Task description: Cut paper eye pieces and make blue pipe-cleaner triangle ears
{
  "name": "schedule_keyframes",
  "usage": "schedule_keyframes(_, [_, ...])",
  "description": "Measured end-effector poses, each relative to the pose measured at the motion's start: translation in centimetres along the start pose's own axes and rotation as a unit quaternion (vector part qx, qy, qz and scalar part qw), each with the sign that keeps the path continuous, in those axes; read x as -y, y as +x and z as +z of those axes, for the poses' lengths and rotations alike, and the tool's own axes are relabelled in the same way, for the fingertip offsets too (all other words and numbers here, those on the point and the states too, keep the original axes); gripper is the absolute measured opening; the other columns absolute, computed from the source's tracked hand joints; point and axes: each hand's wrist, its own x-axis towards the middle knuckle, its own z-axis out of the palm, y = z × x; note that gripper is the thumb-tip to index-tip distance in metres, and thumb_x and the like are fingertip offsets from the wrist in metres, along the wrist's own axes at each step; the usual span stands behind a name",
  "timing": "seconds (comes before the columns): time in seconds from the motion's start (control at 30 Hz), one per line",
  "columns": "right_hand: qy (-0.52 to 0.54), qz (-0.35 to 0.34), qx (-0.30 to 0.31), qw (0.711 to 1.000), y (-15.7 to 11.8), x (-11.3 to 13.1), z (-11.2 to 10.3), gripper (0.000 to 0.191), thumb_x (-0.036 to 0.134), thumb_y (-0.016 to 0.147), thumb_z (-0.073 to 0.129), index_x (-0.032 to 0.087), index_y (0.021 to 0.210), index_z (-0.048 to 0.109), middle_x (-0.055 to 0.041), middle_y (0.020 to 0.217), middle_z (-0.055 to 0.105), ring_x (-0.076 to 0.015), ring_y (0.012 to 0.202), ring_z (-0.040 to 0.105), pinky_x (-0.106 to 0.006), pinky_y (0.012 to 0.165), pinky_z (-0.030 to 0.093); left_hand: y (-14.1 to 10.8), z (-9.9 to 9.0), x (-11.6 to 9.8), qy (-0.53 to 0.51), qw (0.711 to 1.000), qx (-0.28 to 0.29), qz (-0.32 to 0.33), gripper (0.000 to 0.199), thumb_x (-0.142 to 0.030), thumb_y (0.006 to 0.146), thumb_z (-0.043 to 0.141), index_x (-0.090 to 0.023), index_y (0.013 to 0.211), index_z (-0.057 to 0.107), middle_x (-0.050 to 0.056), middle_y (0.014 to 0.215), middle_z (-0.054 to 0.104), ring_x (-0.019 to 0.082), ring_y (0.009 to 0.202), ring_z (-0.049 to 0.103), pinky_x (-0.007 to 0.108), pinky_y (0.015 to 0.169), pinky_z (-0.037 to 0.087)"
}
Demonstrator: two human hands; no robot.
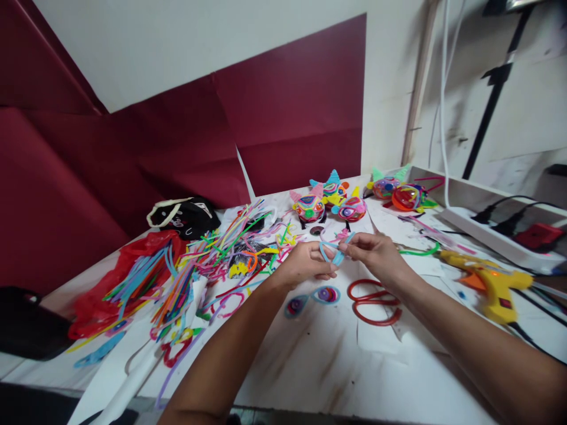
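- With our left hand (pixel 303 262), we are gripping a bent light blue pipe cleaner (pixel 339 258), and with our right hand (pixel 374 251) we are pinching its upper end; it is hanging above the table's middle.
- We are perhaps risking a sprung or kinked loop, if our fingertips are pulling unevenly or loosening.
- We are also working near a yellow glue gun (pixel 505 289) at right, possibly hot; a careless right forearm could be touching it or snagging its cord.
- Below our hands, two eye-shaped pieces (pixel 326 294) are lying left of the red-handled scissors (pixel 376 319), where a dropping wrist could be nudging them.
- On the white table (pixel 319 366), we are seeing tangled pipe cleaners (pixel 177 289) at left and colourful figures (pixel 309 206) at the far side.
- Beyond, dark red sheets (pixel 301 106) are covering part of the pale wall (pixel 163 41); a power strip (pixel 496 236) is lying at right.
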Motion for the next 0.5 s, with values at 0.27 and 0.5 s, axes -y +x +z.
schedule_keyframes(0.27, [0.044,0.027,-0.022,0.998,0.0,-0.25,0.14,0.035,0.049,0.058,0.076,0.017,0.06,0.061,0.0022,0.058,0.054,-0.0105,0.054,0.045,-0.026,0.053,0.039,0.09,-0.05,0.18,-0.011,1.0,-0.003,0.013,0.03,-0.017,0.058,0.076,-0.012,0.083,0.059,0.002,0.062,0.065,0.014,0.06,0.066,0.022,0.056,0.051])
schedule_keyframes(0.5, [0.085,0.043,-0.026,0.995,-0.05,-0.51,0.29,0.035,0.046,0.054,0.079,0.016,0.057,0.061,0.0025,0.054,0.054,-0.0096,0.053,0.045,-0.024,0.053,0.038,0.07,-0.09,0.19,0.0,1.0,-0.004,0.024,0.029,-0.016,0.06,0.075,-0.012,0.084,0.058,0.002,0.06,0.064,0.015,0.059,0.066,0.022,0.055,0.05])
